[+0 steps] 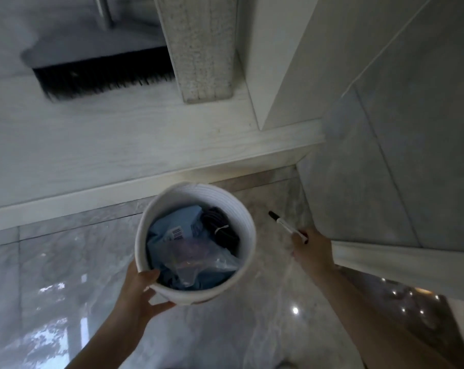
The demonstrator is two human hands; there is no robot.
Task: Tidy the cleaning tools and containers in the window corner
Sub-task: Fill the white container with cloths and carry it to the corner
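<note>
Head view looks steeply down into a corner where a pale wooden sill [124,145] meets a tiled wall [385,155].

Left hand [139,296] grips the near rim of a white ribbed basket [245,235] — thumb hooked over the edge into the inside, fingers curled under the outer wall. The basket is upright, its mouth open to the camera, over the glossy marble floor [52,262] and just in front of the sill's edge; whether its base touches the floor cannot be told. Inside lie a blue cloth [169,225], a clear plastic bag [196,265] bearing a barcode label, and a coil of black cable [223,230] tied with 1 white strap.

Right hand [312,249] pinches the rear end of a marker [285,226] between curled fingers. The marker has a white barrel and a black cap, and its capped tip points up and left toward the basket. It is beside the basket, not touching it.

On the sill, at upper left, rests a broom head [98,73] — grey top, black bristles facing the camera, somewhat blurred. A rough whitish post [204,49] stands just right of it, its foot on the sill. A white cloth edge [401,262] hangs at the right, under the wall tiles.
</note>
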